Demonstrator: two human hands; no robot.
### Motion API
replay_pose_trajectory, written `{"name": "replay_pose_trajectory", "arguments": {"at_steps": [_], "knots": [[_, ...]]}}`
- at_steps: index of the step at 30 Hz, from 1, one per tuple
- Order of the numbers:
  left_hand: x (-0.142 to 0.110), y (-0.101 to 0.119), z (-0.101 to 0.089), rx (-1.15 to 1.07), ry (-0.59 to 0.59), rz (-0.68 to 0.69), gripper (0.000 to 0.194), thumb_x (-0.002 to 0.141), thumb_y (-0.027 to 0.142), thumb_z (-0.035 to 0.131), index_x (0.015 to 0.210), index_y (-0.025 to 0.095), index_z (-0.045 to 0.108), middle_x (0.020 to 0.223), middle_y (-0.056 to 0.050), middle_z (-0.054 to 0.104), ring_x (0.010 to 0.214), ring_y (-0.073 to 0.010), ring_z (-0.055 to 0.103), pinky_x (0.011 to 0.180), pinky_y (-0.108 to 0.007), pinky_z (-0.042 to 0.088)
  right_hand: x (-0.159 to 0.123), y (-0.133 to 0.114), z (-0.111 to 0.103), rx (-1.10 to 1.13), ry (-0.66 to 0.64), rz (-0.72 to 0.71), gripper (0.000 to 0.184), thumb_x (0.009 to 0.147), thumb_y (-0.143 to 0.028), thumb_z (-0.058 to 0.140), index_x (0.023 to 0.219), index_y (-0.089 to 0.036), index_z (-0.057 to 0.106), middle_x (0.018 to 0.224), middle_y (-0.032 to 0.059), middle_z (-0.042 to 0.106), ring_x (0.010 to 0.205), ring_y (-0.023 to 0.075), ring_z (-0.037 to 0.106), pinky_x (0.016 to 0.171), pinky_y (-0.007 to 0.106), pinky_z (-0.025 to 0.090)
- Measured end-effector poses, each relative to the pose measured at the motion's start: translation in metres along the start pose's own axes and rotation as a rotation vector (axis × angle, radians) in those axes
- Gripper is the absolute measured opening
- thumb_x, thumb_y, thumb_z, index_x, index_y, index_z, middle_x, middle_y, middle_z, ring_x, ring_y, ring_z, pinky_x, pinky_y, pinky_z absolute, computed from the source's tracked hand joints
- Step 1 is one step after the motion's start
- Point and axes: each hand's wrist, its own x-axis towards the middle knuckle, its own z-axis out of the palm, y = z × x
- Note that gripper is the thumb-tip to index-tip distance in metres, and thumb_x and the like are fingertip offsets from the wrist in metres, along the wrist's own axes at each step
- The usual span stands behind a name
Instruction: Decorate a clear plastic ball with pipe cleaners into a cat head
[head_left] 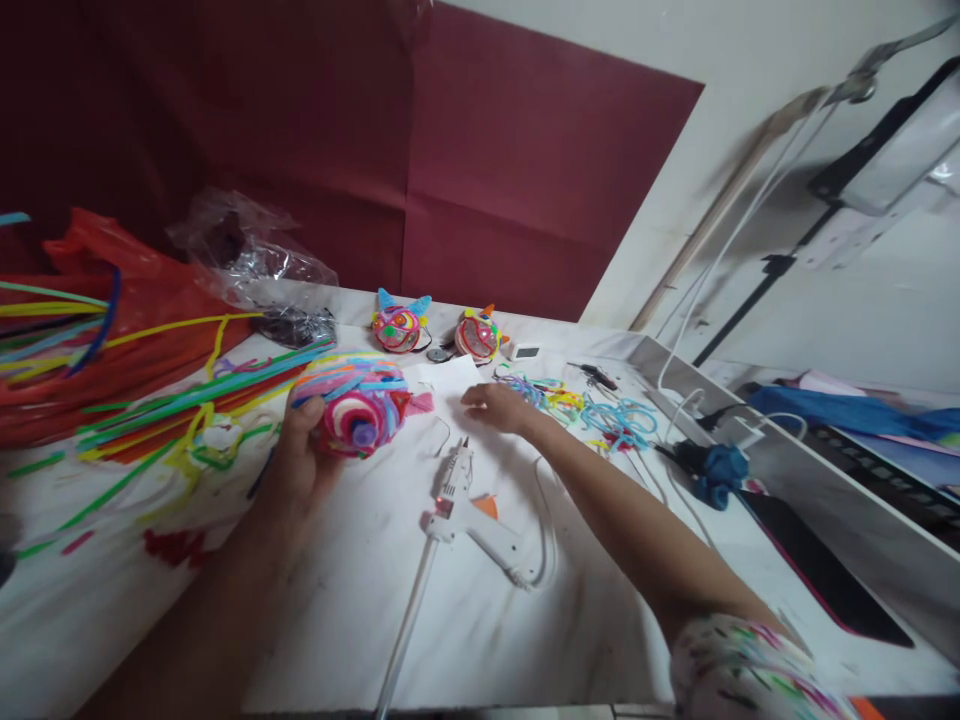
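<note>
Item: one wrapped craft piece (361, 412), multicoloured, roundish; sitting raised in the left hand (298, 450), whose fingers and thumb are closing around its left and lower side. Its pink tab (422, 402) is pointing toward the right hand (495, 406). That hand is reaching leftward, fingers loosely bent and partly open, showing nothing held; contact with the white paper (450, 380) beside it cannot be told.

Item: one glue gun (469, 515), lying on the tabletop (337, 600) on the hands' near side; its long axis is running away from the person, nozzle pointing toward the right hand, the nearer one.

Items: two eared ornaments (400, 327) (480, 338), standing beyond both hands.

Items: fuzzy strips (195, 405), lying left of the left hand.
</note>
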Motion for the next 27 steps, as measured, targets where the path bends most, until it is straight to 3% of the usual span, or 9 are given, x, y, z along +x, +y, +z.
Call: {"name": "replay_pose_trajectory", "arguments": {"at_steps": [3, 6, 10, 14, 18, 20, 23, 27], "knots": [[-0.001, -0.002, 0.000, -0.002, -0.057, -0.010, 0.060, 0.064, 0.041, 0.091, 0.119, 0.026, 0.072, 0.108, -0.004, 0.082, 0.099, -0.0289, 0.078, 0.090, -0.039, 0.066, -0.026, 0.010, 0.016, -0.048, -0.032, -0.033, 0.034, 0.094, -0.019, 0.069, 0.128, -0.022, 0.074, 0.139, 0.0112, 0.072, 0.124, 0.0233, 0.070, 0.102, 0.030, 0.053], [-0.004, -0.007, 0.001, -0.019, -0.104, -0.037, 0.066, 0.062, 0.041, 0.092, 0.122, 0.024, 0.070, 0.106, -0.005, 0.083, 0.090, -0.0269, 0.079, 0.082, -0.035, 0.067, -0.030, 0.015, 0.026, -0.077, -0.037, -0.049, 0.037, 0.101, -0.022, 0.062, 0.138, -0.021, 0.068, 0.152, 0.0115, 0.063, 0.138, 0.0211, 0.061, 0.112, 0.030, 0.048], [-0.010, -0.014, 0.000, -0.024, -0.120, -0.087, 0.072, 0.061, 0.037, 0.094, 0.126, 0.022, 0.068, 0.099, -0.005, 0.083, 0.088, -0.0271, 0.080, 0.086, -0.037, 0.066, -0.026, 0.018, 0.017, -0.112, -0.016, 0.006, 0.038, 0.103, -0.021, 0.057, 0.140, -0.013, 0.065, 0.149, 0.0185, 0.063, 0.135, 0.0253, 0.062, 0.114, 0.035, 0.047], [-0.012, -0.017, -0.004, 0.001, -0.071, -0.112, 0.076, 0.061, 0.035, 0.094, 0.130, 0.021, 0.064, 0.099, -0.004, 0.083, 0.098, -0.0282, 0.080, 0.095, -0.038, 0.064, -0.054, 0.011, 0.006, -0.136, 0.045, 0.045, 0.039, 0.103, -0.021, 0.054, 0.139, -0.011, 0.065, 0.146, 0.0217, 0.063, 0.134, 0.0313, 0.062, 0.111, 0.040, 0.049], [-0.011, -0.019, -0.008, 0.009, -0.099, -0.097, 0.078, 0.064, 0.035, 0.093, 0.133, 0.021, 0.061, 0.101, -0.004, 0.083, 0.098, -0.0277, 0.080, 0.094, -0.037, 0.064, -0.095, 0.001, 0.024, -0.059, -0.072, -0.152, 0.033, 0.103, -0.021, 0.052, 0.126, -0.015, 0.073, 0.131, 0.0156, 0.074, 0.118, 0.0266, 0.072, 0.103, 0.035, 0.056], [-0.011, -0.019, -0.007, 0.022, -0.108, -0.094, 0.077, 0.066, 0.035, 0.093, 0.135, 0.021, 0.061, 0.101, -0.004, 0.083, 0.094, -0.0265, 0.080, 0.089, -0.035, 0.065, -0.104, 0.003, 0.039, -0.060, -0.033, -0.239, 0.038, 0.103, -0.022, 0.049, 0.134, -0.012, 0.069, 0.144, 0.0177, 0.067, 0.131, 0.0280, 0.066, 0.110, 0.038, 0.054], [-0.013, -0.019, -0.003, 0.014, -0.115, -0.083, 0.078, 0.063, 0.033, 0.095, 0.133, 0.021, 0.062, 0.099, -0.003, 0.083, 0.086, -0.0237, 0.080, 0.077, -0.031, 0.065, -0.099, 0.016, 0.052, -0.087, 0.022, -0.308, 0.046, 0.104, -0.024, 0.049, 0.146, -0.010, 0.061, 0.155, 0.0179, 0.058, 0.144, 0.0289, 0.056, 0.120, 0.043, 0.047], [-0.013, -0.016, 0.003, -0.007, -0.118, -0.064, 0.072, 0.060, 0.031, 0.098, 0.124, 0.020, 0.067, 0.094, -0.002, 0.083, 0.075, -0.0200, 0.078, 0.066, -0.027, 0.065, -0.089, 0.040, 0.049, -0.128, 0.000, -0.330, 0.049, 0.105, -0.027, 0.048, 0.150, -0.010, 0.059, 0.158, 0.0168, 0.056, 0.146, 0.0287, 0.054, 0.123, 0.042, 0.045]]}}
